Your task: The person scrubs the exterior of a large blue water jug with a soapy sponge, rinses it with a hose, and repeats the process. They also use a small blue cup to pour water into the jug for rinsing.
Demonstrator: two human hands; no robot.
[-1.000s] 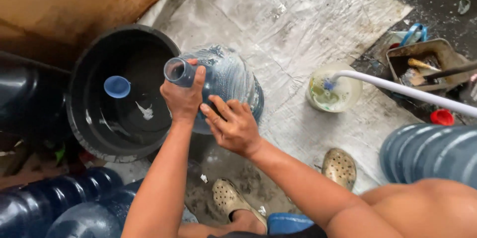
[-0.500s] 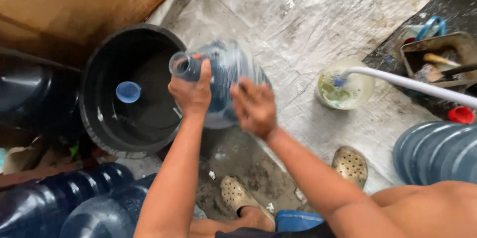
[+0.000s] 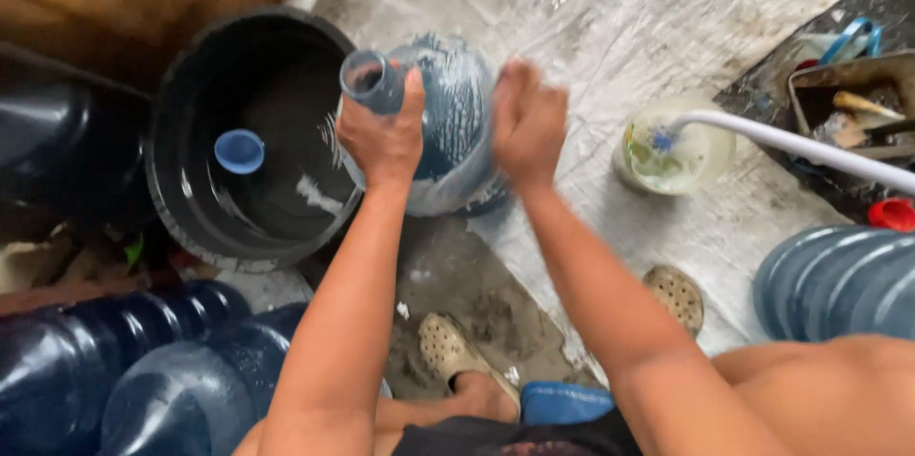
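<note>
No labels, signs or screens show. The only packaging is water jugs: a soapy, clear blue one [image 3: 448,122] at centre, dark blue ones [image 3: 114,370] stacked at eight o'clock, and ribbed pale blue ones [image 3: 839,284] at four o'clock.

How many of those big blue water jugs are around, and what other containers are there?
Big blue water jugs: 4. That is the soapy jug gripped at the neck by the left hand and touched by the right hand, two lower left, one at the right edge.
Black tubs: 1
Pale buckets: 1
Total: 6
</note>
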